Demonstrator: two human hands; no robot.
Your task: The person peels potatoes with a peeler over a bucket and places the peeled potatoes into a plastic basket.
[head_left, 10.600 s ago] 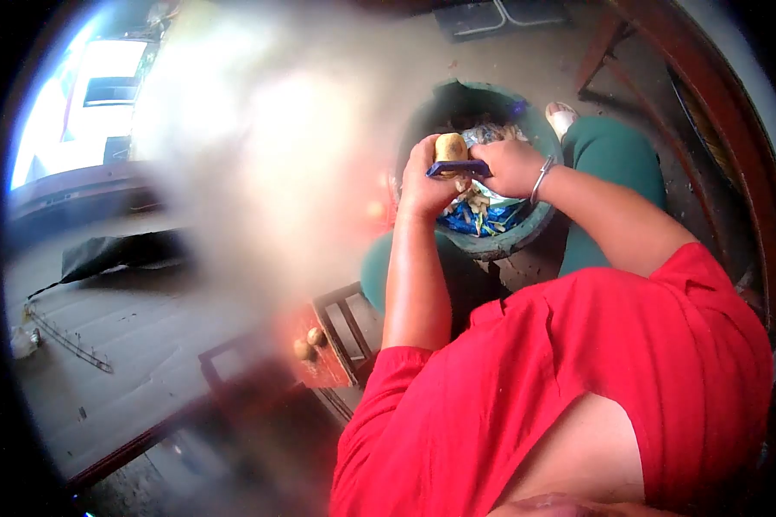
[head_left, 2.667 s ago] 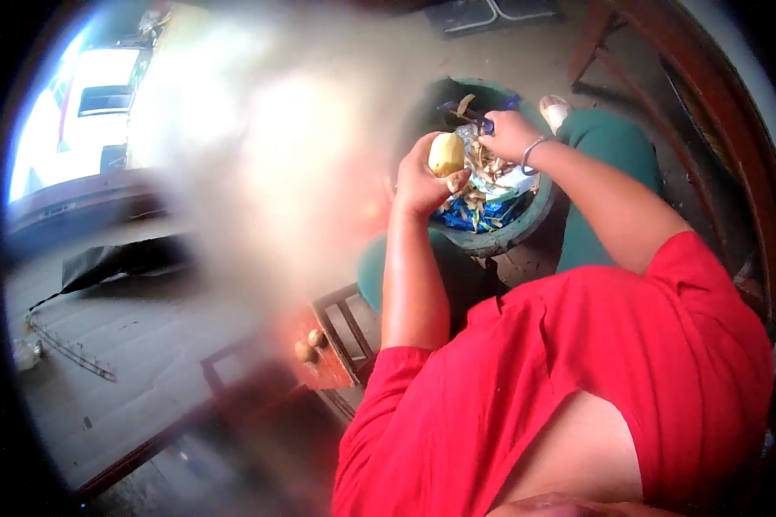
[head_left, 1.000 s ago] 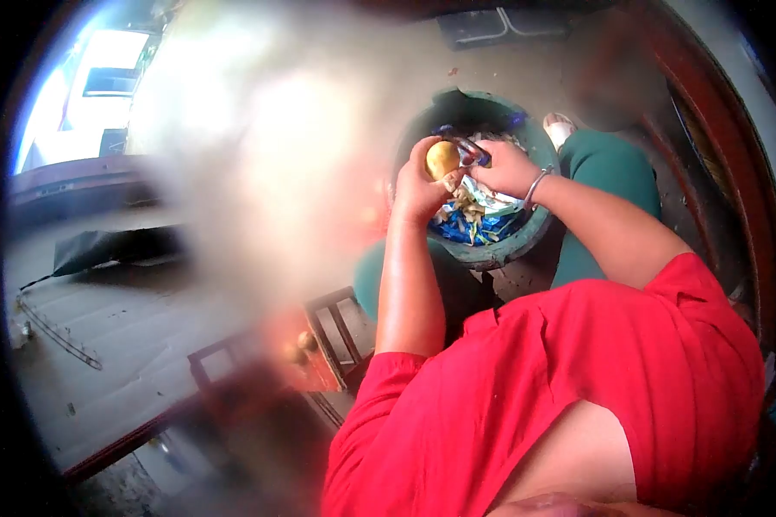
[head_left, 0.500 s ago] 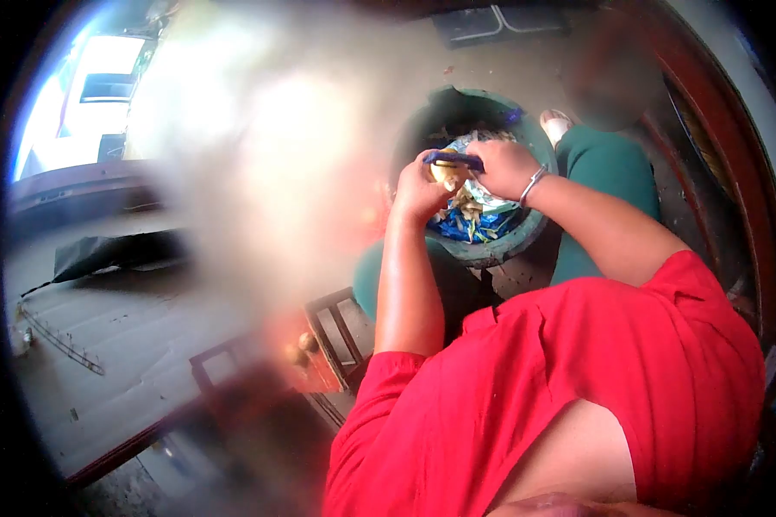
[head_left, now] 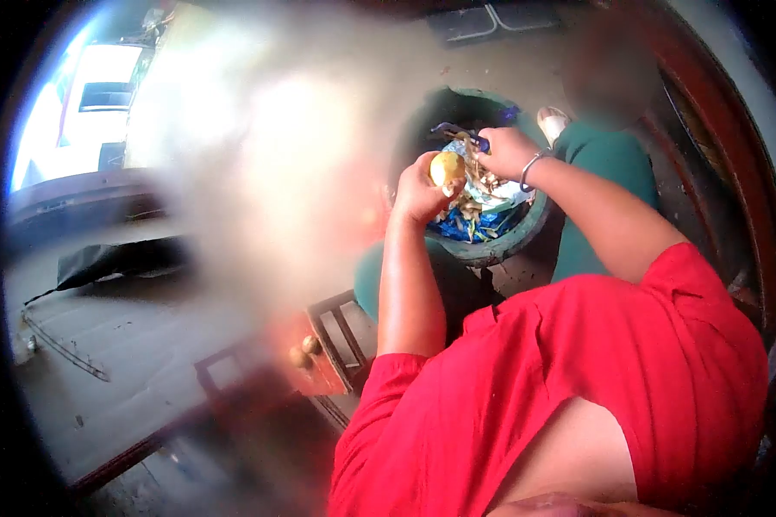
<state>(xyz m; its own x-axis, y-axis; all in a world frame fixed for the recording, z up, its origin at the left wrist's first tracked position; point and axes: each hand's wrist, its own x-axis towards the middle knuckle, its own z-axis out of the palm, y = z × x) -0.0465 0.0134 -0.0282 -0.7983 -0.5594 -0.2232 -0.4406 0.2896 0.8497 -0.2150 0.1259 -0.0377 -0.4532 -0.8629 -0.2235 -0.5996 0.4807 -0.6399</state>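
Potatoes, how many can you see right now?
3: one potato in the left hand, a second and third close together on the red surface left of that arm. Others may be hidden by blur.

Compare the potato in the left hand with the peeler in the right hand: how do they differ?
Colour: the potato is yellow, while the peeler is dark blue.
Shape: the potato is rounded; the peeler is slim.
Hold: the left hand grips the potato around its side, whereas the right hand grasps the peeler at one end.
Shared: both are held over the green bin.
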